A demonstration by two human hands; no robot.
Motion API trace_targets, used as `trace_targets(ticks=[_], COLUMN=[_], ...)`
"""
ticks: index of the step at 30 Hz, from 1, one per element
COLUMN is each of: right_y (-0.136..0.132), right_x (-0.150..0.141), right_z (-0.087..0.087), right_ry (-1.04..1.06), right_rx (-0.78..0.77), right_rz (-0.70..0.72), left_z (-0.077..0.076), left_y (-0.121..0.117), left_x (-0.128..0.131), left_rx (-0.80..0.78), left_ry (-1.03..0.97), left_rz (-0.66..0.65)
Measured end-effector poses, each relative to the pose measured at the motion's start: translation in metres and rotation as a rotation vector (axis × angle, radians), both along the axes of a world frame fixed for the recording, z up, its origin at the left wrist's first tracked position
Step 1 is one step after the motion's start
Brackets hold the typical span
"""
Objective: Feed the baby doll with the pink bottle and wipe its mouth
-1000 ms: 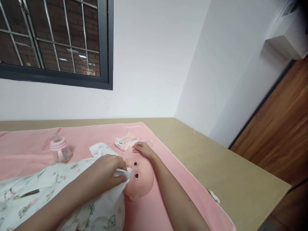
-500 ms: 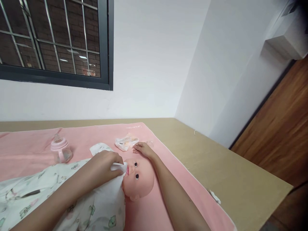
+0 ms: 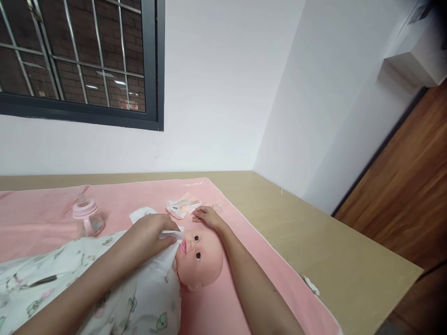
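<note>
Two bare hands at the doll; clock positions read about the doll's head (image 3: 206,263), 12 toward the top of the view. The head lies face up on the pink mat (image 3: 209,321), crown toward 3, mouth toward 9, both eyes open. Left hand (image 3: 150,235), at 10 o'clock: grasping a raised edge of white cloth (image 3: 168,253) between thumb and fingers, just beside the doll's mouth and chin. The cloth appears to be part of the printed blanket (image 3: 139,307), though the join is hard to make out. Blanket covers the area from 7 to 9 o'clock, with small green and pink figures on white. Right hand (image 3: 207,216), at 12: released, fingers loosely bent, palm down, close above the head; its forearm passes along the crown side. Plastic packet (image 3: 179,208), at 11, just beside the right fingertips, lettering unreadable. Pink-collared baby bottle (image 3: 86,217), between 9 and 10, on the mat, teat up, clear body. Small white item (image 3: 311,285), near 3, at the mat border on the pale tabletop (image 3: 335,265). Barred window (image 3: 73,60), near 11, dark frame, set in the white wall (image 3: 213,93).
</note>
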State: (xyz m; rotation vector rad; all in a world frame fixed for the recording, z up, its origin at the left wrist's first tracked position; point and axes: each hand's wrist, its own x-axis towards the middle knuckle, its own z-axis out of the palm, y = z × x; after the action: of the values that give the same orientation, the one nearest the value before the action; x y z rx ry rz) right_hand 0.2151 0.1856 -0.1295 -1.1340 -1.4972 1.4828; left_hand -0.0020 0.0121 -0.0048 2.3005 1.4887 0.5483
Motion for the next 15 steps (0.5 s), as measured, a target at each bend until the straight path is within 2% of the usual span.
trace_targets(ticks=[8, 15], right_y=[-0.002, -0.002], right_x=[-0.001, -0.001], right_z=[0.001, 0.001], right_ry=[0.002, -0.001], right_rx=[-0.006, -0.003], right_rz=[-0.002, 0.002], left_z=[-0.007, -0.013], left_y=[0.010, 0.011], left_x=[-0.003, -0.004], left_rx=[0.033, 0.025], left_ry=[-0.079, -0.168], left_rz=[-0.070, -0.060])
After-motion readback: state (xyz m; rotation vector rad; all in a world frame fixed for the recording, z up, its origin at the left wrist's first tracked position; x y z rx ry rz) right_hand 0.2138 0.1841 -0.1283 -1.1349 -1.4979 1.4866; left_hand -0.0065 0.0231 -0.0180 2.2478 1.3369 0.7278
